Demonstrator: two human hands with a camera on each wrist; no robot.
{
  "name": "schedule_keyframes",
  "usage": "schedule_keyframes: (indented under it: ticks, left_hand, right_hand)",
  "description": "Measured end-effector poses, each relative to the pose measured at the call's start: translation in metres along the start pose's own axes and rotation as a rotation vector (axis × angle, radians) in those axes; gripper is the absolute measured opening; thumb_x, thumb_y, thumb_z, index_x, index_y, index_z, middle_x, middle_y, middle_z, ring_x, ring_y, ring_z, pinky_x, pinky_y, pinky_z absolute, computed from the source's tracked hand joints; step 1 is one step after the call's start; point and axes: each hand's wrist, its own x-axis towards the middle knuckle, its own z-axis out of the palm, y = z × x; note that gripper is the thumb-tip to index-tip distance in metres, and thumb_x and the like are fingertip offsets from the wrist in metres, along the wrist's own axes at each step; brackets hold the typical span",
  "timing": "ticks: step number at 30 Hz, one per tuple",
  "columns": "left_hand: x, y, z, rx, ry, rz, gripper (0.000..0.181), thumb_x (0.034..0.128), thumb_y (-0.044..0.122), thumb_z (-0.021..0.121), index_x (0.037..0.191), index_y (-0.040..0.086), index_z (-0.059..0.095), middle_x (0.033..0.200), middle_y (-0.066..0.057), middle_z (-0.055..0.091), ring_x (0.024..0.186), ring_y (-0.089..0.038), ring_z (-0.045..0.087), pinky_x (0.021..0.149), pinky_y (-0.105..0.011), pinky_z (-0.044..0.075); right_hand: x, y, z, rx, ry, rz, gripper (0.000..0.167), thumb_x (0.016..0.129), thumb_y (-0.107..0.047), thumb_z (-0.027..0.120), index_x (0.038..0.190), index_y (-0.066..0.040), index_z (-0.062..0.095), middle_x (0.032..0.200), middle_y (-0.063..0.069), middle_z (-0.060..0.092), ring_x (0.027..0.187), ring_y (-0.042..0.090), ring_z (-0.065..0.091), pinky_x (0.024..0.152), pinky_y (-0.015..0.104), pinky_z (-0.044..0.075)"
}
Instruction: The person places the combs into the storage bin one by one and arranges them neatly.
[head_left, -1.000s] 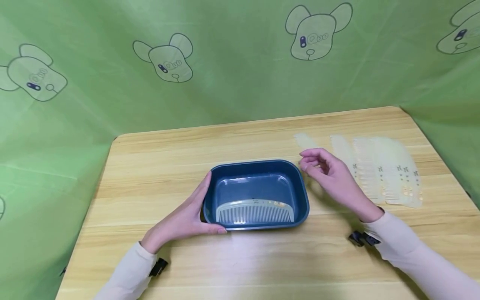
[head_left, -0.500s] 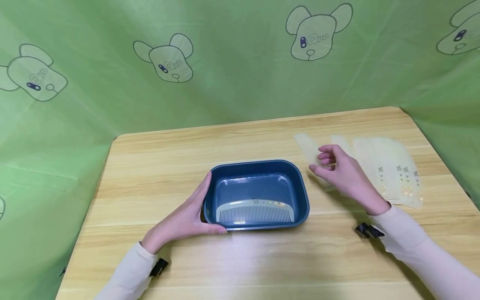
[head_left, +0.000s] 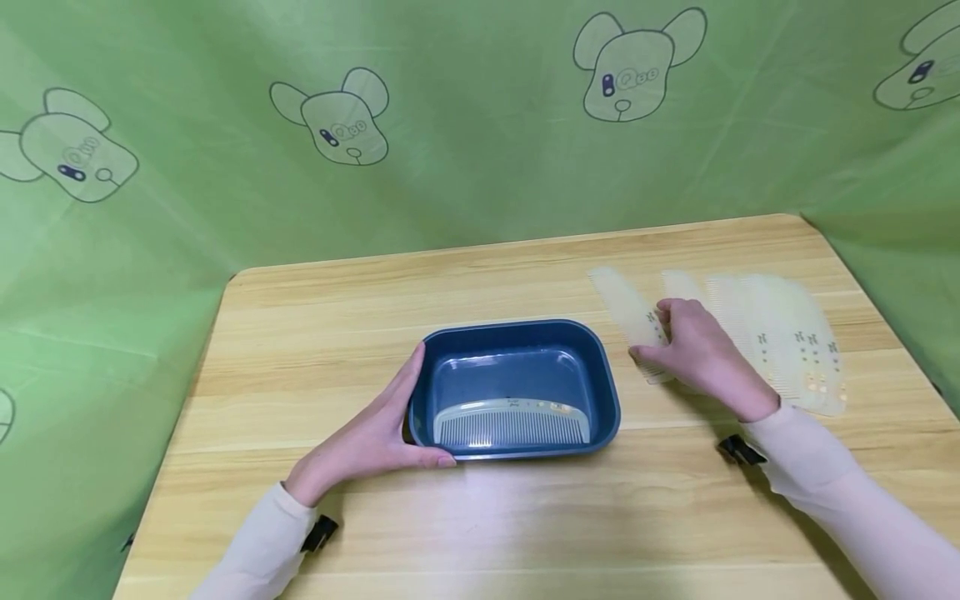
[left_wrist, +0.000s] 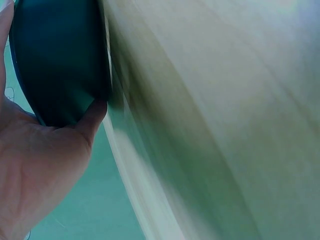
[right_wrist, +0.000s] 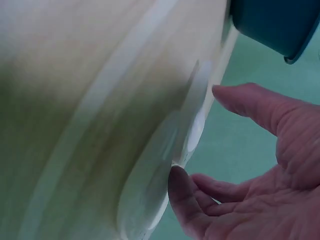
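Observation:
My left hand [head_left: 375,437] grips the left end of a dark blue plastic basin [head_left: 510,371], its thumb along the front wall. One pale green comb [head_left: 513,423] lies inside the basin, teeth toward the front. To the right, my right hand [head_left: 701,350] hovers low over the leftmost loose comb [head_left: 618,300], thumb at one side and fingertips at the other. In the right wrist view the thumb stands apart from the combs, while a fingertip is at or near one comb [right_wrist: 150,185]. A second comb [head_left: 681,283] is partly hidden beneath the hand.
Several overlapping pale combs [head_left: 795,333] lie at the right of the wooden table [head_left: 480,533]. A green curtain [head_left: 480,167] printed with cartoon heads hangs behind the table. Dark clips [head_left: 741,450] are on both sleeves.
My right hand has moved right and slightly toward me, from beside the basin's right end to the leftmost loose comb, uncovering more of it. The left hand and basin have stayed put.

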Motion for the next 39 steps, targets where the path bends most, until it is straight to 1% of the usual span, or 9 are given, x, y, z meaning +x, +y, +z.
schedule_keyframes:
  ticks: [2, 6, 9, 14, 18, 23, 30, 34, 39]
  left_hand:
    - [0.000, 0.000, 0.000, 0.001, 0.002, 0.000, 0.147, 0.0815, 0.055, 0.096, 0.175, 0.023, -0.012, 0.182, 0.001, -0.007, 0.166, -0.022, 0.004, 0.129, -0.053, 0.020]
    - [0.000, -0.001, 0.000, 0.000, 0.002, 0.000, 0.147, 0.0811, 0.055, 0.096, 0.175, 0.023, -0.012, 0.182, 0.001, -0.007, 0.166, -0.021, 0.005, 0.129, -0.053, 0.020]
    - [0.001, -0.001, 0.000, -0.001, 0.000, 0.000, 0.147, 0.0810, 0.055, 0.096, 0.175, 0.023, -0.012, 0.182, 0.002, -0.007, 0.166, -0.021, 0.004, 0.129, -0.053, 0.021]
    - [0.002, 0.000, 0.000, -0.001, -0.002, 0.013, 0.147, 0.0815, 0.054, 0.096, 0.175, 0.023, -0.013, 0.182, 0.001, -0.008, 0.166, -0.022, 0.004, 0.129, -0.053, 0.021]
    - [0.002, 0.000, 0.000, -0.005, 0.002, 0.021, 0.147, 0.0819, 0.052, 0.097, 0.175, 0.022, -0.012, 0.182, 0.002, -0.007, 0.166, -0.021, 0.004, 0.129, -0.053, 0.020]
    - [0.001, -0.002, 0.001, -0.014, -0.001, -0.004, 0.146, 0.0816, 0.055, 0.096, 0.175, 0.024, -0.012, 0.182, 0.003, -0.008, 0.166, -0.021, 0.003, 0.129, -0.054, 0.019]
    - [-0.001, -0.004, 0.002, -0.017, -0.009, -0.019, 0.146, 0.0821, 0.055, 0.096, 0.175, 0.026, -0.013, 0.182, 0.005, -0.010, 0.165, -0.020, 0.003, 0.129, -0.052, 0.019]
    - [-0.001, -0.003, 0.002, -0.018, -0.001, -0.013, 0.146, 0.0824, 0.053, 0.096, 0.175, 0.025, -0.013, 0.182, 0.002, -0.008, 0.166, -0.023, 0.004, 0.129, -0.054, 0.020]
    - [0.000, -0.002, 0.002, -0.019, 0.002, -0.015, 0.145, 0.0828, 0.051, 0.096, 0.175, 0.026, -0.013, 0.182, 0.000, -0.008, 0.165, -0.024, 0.004, 0.129, -0.055, 0.019]
  right_hand:
    - [0.001, 0.000, 0.001, -0.024, -0.009, -0.001, 0.053, 0.089, -0.022, 0.090, 0.106, 0.014, 0.055, 0.087, 0.019, 0.047, 0.079, 0.035, 0.046, 0.065, 0.048, 0.041]
    - [0.000, -0.002, 0.002, -0.059, -0.035, 0.028, 0.082, 0.092, -0.024, 0.087, 0.140, 0.028, 0.044, 0.115, 0.037, 0.051, 0.102, 0.049, 0.050, 0.089, 0.064, 0.047]
    - [-0.001, -0.004, 0.001, -0.069, -0.061, 0.051, 0.090, 0.095, -0.025, 0.084, 0.150, 0.027, 0.035, 0.125, 0.041, 0.049, 0.110, 0.052, 0.051, 0.098, 0.069, 0.046]
    - [-0.002, -0.005, -0.002, -0.045, -0.092, 0.072, 0.089, 0.097, -0.028, 0.083, 0.153, 0.021, 0.034, 0.129, 0.041, 0.050, 0.113, 0.053, 0.052, 0.099, 0.070, 0.045]
    - [-0.001, -0.003, -0.003, -0.011, -0.100, 0.069, 0.088, 0.098, -0.026, 0.083, 0.156, 0.017, 0.033, 0.127, 0.037, 0.051, 0.110, 0.048, 0.052, 0.092, 0.065, 0.048]
    - [0.000, -0.001, -0.003, 0.081, -0.121, 0.054, 0.080, 0.100, -0.016, 0.080, 0.158, 0.012, 0.032, 0.120, 0.031, 0.055, 0.096, 0.039, 0.055, 0.072, 0.047, 0.050]
    - [-0.005, 0.003, -0.005, 0.205, -0.122, 0.027, 0.059, 0.107, -0.005, 0.063, 0.159, 0.005, 0.037, 0.131, 0.034, 0.060, 0.112, 0.043, 0.063, 0.083, 0.042, 0.054]
    - [-0.005, 0.006, -0.006, 0.313, -0.094, 0.022, 0.052, 0.109, -0.001, 0.061, 0.157, 0.007, 0.044, 0.125, 0.027, 0.061, 0.107, 0.033, 0.061, 0.077, 0.027, 0.054]
    - [-0.005, 0.008, -0.009, 0.411, -0.050, 0.042, 0.048, 0.110, -0.004, 0.064, 0.154, 0.007, 0.051, 0.130, 0.026, 0.062, 0.099, 0.016, 0.061, 0.076, 0.022, 0.054]
